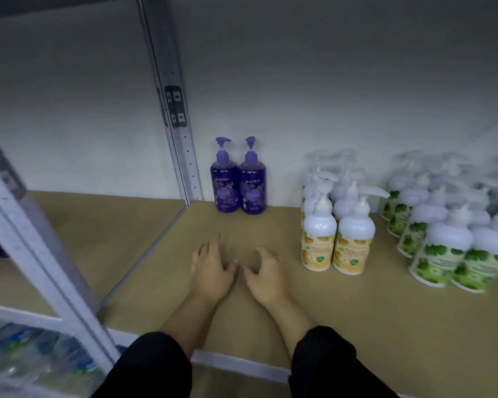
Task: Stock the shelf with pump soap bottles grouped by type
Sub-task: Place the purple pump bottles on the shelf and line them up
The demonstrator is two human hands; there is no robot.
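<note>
On shelf: L hand & R hand empty, fingers loose. Purple bottles likely heavy, slick; grip body, not pump.

Green-label bottles blurred, cut off right

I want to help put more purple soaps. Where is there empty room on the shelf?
Bare board lies in front of the two purple bottles, around both empty hands, left and right. A strip also separates them from the orange-label bottles. Crowded: the green-label bottles on the right.
</note>
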